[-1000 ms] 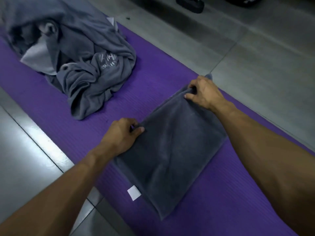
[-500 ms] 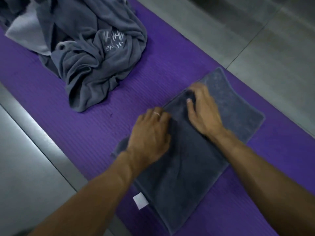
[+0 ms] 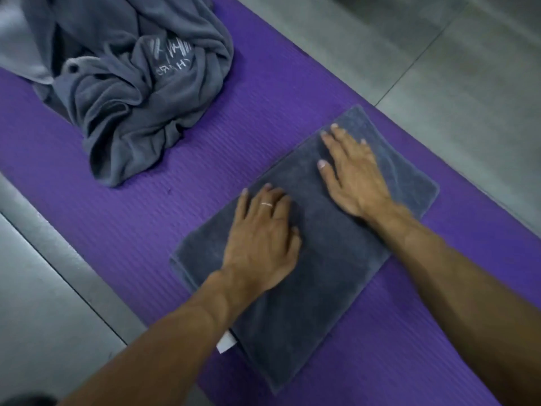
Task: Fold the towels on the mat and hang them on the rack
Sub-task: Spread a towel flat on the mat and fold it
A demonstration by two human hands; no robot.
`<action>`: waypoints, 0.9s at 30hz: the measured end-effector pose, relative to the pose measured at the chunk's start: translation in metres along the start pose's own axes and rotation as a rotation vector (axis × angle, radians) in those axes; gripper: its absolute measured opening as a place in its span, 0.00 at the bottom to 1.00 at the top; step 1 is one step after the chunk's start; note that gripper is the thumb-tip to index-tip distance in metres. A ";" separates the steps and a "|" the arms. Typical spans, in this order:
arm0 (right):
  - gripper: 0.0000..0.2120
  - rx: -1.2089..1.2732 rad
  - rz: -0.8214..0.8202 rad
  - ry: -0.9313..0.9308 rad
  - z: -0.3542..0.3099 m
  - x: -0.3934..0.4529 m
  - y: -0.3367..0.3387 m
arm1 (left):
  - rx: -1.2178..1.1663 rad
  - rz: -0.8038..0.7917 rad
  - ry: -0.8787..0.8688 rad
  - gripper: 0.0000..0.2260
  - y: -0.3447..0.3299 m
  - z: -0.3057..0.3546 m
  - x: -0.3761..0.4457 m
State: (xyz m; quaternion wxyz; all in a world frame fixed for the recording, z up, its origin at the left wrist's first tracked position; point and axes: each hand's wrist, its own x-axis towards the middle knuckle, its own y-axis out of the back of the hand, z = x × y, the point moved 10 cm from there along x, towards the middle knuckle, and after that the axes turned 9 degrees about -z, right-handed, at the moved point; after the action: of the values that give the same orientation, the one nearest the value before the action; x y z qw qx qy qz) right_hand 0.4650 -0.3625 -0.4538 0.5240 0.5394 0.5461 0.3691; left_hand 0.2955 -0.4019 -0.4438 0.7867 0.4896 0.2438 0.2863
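The left hand (image 3: 260, 241) and right hand (image 3: 354, 177) press flat, fingers spread wide, on the folded grey towel (image 3: 322, 273) lying beneath them on the purple mat (image 3: 175, 215); crumpled towels (image 3: 131, 92) lie beyond the left hand.

both forearms are bare, with no sleeves, watch or bracelet showing as far as the frame's lower edge. the left hand (image 3: 260, 244) wears one thin, plain pale-metal ring on its ring finger. the right hand (image 3: 355, 178) is unadorned. fingernails on both are short and light, without polish.
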 end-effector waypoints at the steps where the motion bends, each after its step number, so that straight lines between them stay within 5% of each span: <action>1: 0.28 0.080 0.011 0.043 -0.013 -0.018 -0.004 | 0.002 -0.015 -0.010 0.29 -0.007 0.013 0.002; 5: 0.31 -0.116 -0.125 0.092 0.012 -0.071 -0.030 | 0.246 -0.255 0.029 0.40 -0.051 0.024 -0.014; 10: 0.31 -0.137 -0.179 -0.381 0.138 -0.072 -0.004 | 0.237 -0.287 0.118 0.48 -0.052 0.022 -0.038; 13: 0.29 -0.137 -0.017 -0.198 0.084 -0.080 0.008 | 0.182 -0.284 0.136 0.45 -0.056 0.045 -0.035; 16: 0.29 -0.075 -0.094 0.099 0.023 -0.112 -0.026 | 0.217 -0.299 0.062 0.40 -0.069 0.068 -0.035; 24: 0.28 -0.112 -0.230 -0.301 0.133 -0.116 -0.021 | 0.213 -0.242 -0.030 0.42 -0.080 0.065 -0.084; 27: 0.25 -0.031 -0.095 -0.242 0.104 -0.127 -0.012 | 0.202 -0.186 -0.079 0.30 -0.066 0.073 -0.082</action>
State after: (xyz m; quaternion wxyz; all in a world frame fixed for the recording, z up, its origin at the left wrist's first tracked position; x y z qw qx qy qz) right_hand 0.5467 -0.5049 -0.4622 0.6111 0.5454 0.4982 0.2844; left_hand 0.2996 -0.5277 -0.4662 0.7655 0.5525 0.2845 0.1666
